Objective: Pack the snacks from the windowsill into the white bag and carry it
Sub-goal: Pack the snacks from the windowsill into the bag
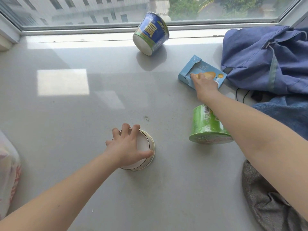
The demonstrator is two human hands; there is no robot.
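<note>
Item one: white cup (145, 145), standing base-up near the front of the windowsill (66, 114). My left hand (126, 147) was clamped over its upturned base, fingers curled round the rim. Item two: light-blue box (208, 70), lying flat at right, just beside a blue backpack (266, 60). My right hand (205, 84) lay on its near end, and I could not tell whether the fingers had closed on it. Item three: green cup (203, 127), wide end down, under my right forearm, untouched. Item four: blue cup (153, 30), tipped against the window frame, base toward me, untouched. Item five: white bag (8, 172), at the far left edge, only partly in view, well apart from both hands. I judged the step to be the pick-up of two snacks at once, with four snacks not yet packed. The next move called for a sure hold on the box, whose far flap looked torn open, then lifting both leftward to the bag, whose mouth I could not see.
</note>
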